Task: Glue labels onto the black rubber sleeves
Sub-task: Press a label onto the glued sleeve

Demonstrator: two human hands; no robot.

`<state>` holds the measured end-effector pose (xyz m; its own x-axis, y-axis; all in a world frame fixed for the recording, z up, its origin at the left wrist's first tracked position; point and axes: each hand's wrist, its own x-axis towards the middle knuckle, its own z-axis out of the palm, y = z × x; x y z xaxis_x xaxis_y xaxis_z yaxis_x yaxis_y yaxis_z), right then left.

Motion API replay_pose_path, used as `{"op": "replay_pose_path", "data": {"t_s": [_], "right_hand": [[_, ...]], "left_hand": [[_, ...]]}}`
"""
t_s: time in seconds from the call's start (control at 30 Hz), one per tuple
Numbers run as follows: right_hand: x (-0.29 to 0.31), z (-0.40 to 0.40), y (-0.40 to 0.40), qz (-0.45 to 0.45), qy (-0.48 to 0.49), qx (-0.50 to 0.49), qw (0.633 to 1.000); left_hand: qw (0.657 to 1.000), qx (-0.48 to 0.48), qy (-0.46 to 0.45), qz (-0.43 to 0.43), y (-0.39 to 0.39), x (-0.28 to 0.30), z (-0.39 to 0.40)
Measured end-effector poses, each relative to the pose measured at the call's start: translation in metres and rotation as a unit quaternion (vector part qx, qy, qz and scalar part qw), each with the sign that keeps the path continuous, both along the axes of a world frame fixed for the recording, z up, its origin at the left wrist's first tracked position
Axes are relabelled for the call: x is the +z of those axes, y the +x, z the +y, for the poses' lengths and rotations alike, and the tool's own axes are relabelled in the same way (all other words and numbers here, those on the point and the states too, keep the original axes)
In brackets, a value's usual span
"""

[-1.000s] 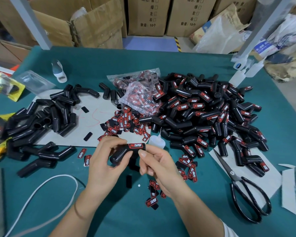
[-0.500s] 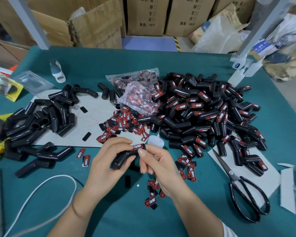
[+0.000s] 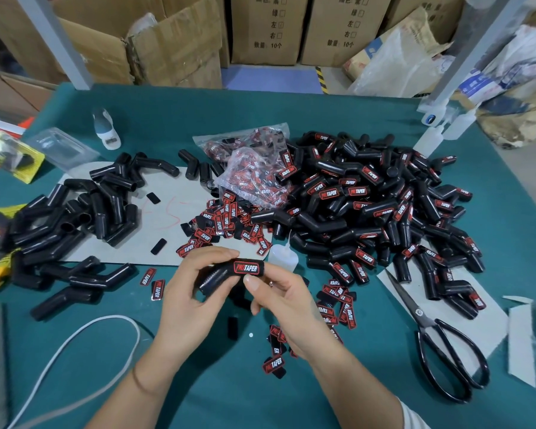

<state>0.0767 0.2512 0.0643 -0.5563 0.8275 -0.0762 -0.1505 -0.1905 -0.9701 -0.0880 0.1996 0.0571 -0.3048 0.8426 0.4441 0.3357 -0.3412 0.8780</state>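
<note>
My left hand (image 3: 192, 292) grips a black rubber sleeve (image 3: 220, 275) above the green table. A red and black label (image 3: 246, 269) lies on the sleeve's upper end, facing up. My right hand (image 3: 279, 301) pinches that labelled end between thumb and fingers. Plain sleeves (image 3: 75, 218) lie heaped at the left. A big heap of labelled sleeves (image 3: 369, 205) fills the right. Loose labels (image 3: 226, 224) are scattered in the middle, and a small clear glue bottle (image 3: 282, 258) lies just behind my right hand.
Black scissors (image 3: 440, 345) lie at the right on a grey sheet. A plastic bag of labels (image 3: 254, 168) sits behind the loose ones. A white cord (image 3: 84, 342) curves at the lower left. Cardboard boxes (image 3: 174, 41) stand beyond the table's far edge.
Both hands turned the sleeve slightly, so the label now faces up more squarely. My right thumb has shifted onto the labelled end. The sleeve stays in the same spot.
</note>
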Motion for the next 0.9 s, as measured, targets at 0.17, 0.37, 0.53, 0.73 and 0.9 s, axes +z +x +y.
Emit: {"op": "replay_pose_path", "data": {"t_s": [0.17,0.37,0.53,0.73,0.9], "right_hand": [[-0.008,-0.005,-0.007,0.034,-0.063,-0.052,0.996],[-0.014,-0.005,-0.010,0.019,-0.068,-0.089,0.993],[-0.011,-0.004,-0.009,0.004,-0.060,-0.105,0.993],[-0.006,-0.002,-0.006,-0.032,-0.030,-0.093,0.995],[-0.003,-0.001,-0.006,-0.012,-0.027,-0.088,0.996]], "left_hand": [[0.998,0.004,0.024,0.066,0.011,-0.006,0.000],[0.986,0.006,0.066,0.154,0.011,-0.014,0.002],[0.984,-0.009,0.032,0.175,0.006,-0.017,0.003],[0.979,-0.034,0.050,0.193,0.003,-0.018,0.006],[0.979,-0.026,0.059,0.193,0.001,-0.019,0.006]]}}
